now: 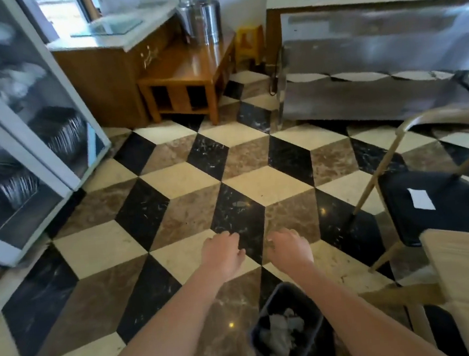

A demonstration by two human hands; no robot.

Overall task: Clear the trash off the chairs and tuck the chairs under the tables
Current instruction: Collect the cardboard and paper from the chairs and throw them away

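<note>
Left hand and right hand: fingers loosely curled, holding nothing. Paper lies on the chair seat, right of both hands. Bin stands below them.

Glossy marble-look floor beneath the fingers; right of them, matt dark-cushioned chair bearing white paper.

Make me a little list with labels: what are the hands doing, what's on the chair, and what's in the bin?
left hand: loosely curled, holds nothing
right hand: loosely curled, holds nothing
chair: dark seat, at the right, not tucked in
white paper: lies on the chair's seat
bin: dark, on the floor under the right forearm
crumpled trash: inside the bin
</note>
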